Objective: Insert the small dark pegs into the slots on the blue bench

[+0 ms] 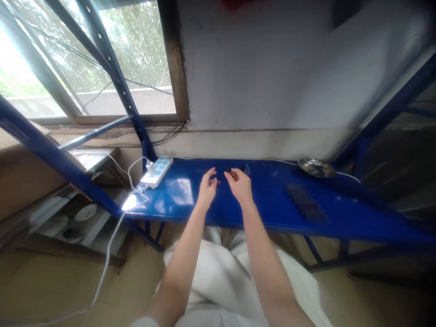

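Over the blue table (259, 213), my right hand (240, 184) is closed in a pinch on a small dark piece (229, 170), too small to name. My left hand (207, 187) is just to its left, thumb and fingers apart, with nothing visible between them. A narrow gap separates the two hands. Behind my right hand lies a little group of small dark and clear parts (246, 170), partly hidden by the fingers. A few tiny bits (265, 164) are scattered farther right, near the table's back edge.
A white power strip (157, 171) with a plugged-in cord sits at the table's left end. Toward the right are a shiny metal dish (316, 167) and a blurred-out dark object (304, 203). Blue metal posts (117, 81) rise at both sides; a white cable (108, 254) hangs at left.
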### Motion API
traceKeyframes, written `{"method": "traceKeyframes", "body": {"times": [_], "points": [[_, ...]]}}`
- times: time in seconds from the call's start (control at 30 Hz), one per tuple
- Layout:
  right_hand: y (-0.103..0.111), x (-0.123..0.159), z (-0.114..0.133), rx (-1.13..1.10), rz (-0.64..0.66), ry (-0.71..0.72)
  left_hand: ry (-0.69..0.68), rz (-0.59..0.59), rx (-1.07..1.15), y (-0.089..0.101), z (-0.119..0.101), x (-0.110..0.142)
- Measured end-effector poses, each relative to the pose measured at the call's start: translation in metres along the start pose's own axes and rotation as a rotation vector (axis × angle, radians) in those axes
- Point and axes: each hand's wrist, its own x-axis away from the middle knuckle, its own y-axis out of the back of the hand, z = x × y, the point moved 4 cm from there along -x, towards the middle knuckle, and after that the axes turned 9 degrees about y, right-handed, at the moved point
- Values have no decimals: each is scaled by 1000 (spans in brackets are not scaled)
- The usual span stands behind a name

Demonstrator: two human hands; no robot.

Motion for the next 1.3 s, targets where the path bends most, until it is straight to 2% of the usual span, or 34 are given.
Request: {"method": "traceKeyframes", "body": {"times": [0.2, 0.37, 0.53, 0.8, 1.07, 1.3], "points": [[24, -10, -30, 194, -79, -66, 180, -142, -66, 9, 53, -13], [44, -9, -64, 324, -73, -120, 200, -173, -96, 9, 82, -8], [48, -4, -94, 420, 20, -135, 156, -129, -159, 5, 83, 2], [30, -7, -127, 487, 115, -190, 169, -110, -172, 5, 83, 5], [23, -13, -143, 600, 247, -344, 191, -101, -206, 4, 81, 6], [21, -16, -147, 624, 281, -344, 173, -99, -211, 4, 81, 6]]}}
